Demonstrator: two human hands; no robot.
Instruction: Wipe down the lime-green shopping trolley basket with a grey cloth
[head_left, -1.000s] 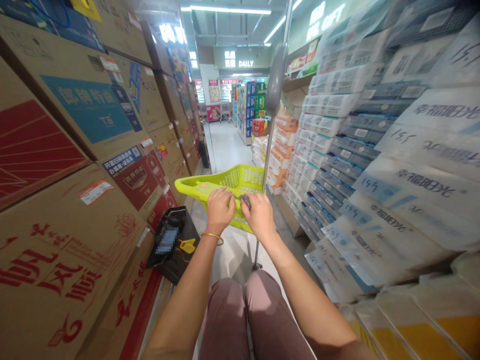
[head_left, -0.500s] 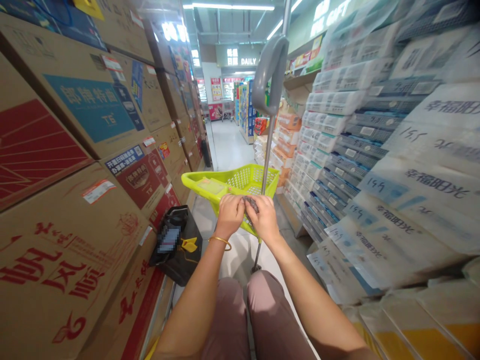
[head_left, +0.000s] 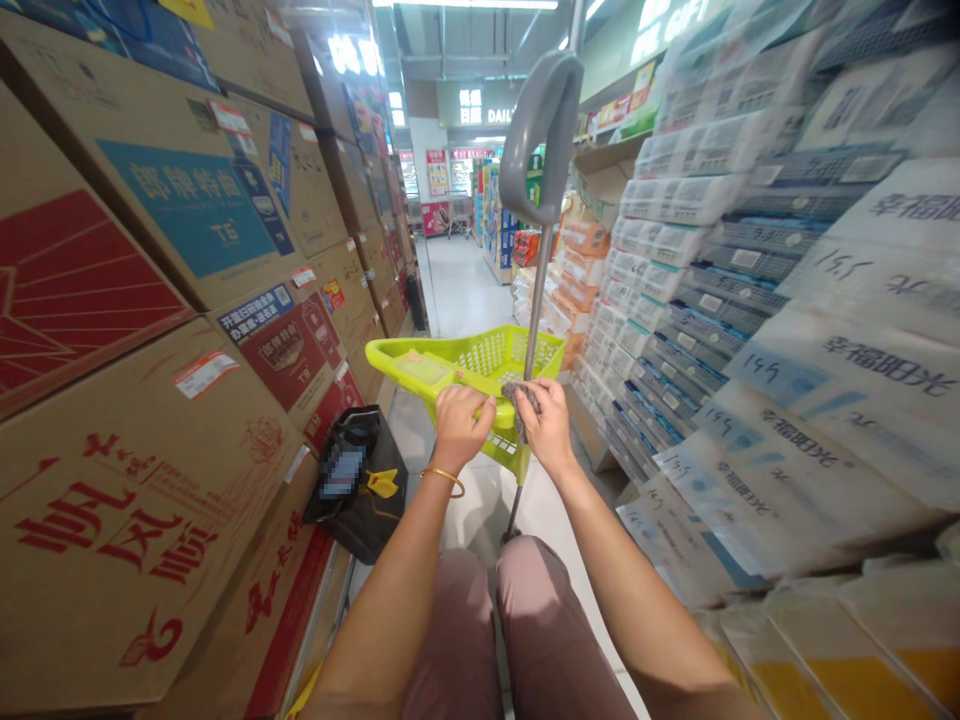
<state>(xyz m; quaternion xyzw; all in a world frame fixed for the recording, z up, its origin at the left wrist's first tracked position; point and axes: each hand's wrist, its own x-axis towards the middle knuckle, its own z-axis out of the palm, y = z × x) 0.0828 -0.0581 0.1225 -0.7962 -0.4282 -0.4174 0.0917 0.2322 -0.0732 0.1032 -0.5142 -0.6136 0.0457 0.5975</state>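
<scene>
A lime-green shopping basket (head_left: 465,362) on a metal pole stands in the aisle in front of my knees, with its grey pull handle (head_left: 538,135) raised high. My left hand (head_left: 459,424) is closed over the basket's near rim; a gold bangle circles that wrist. My right hand (head_left: 552,424) is closed on a small grey cloth (head_left: 517,396) held against the rim beside the pole. The two hands sit close together, nearly touching.
Stacked cardboard cartons (head_left: 150,330) wall the left side. Packs of tissue paper (head_left: 787,330) are piled on the right. A black bag (head_left: 358,480) with a yellow clip leans at the foot of the cartons. The aisle floor (head_left: 457,285) runs ahead toward distant shelves.
The basket and both hands have shifted slightly right and up in view. My right hand has moved the grey cloth along the rim toward the pole.
</scene>
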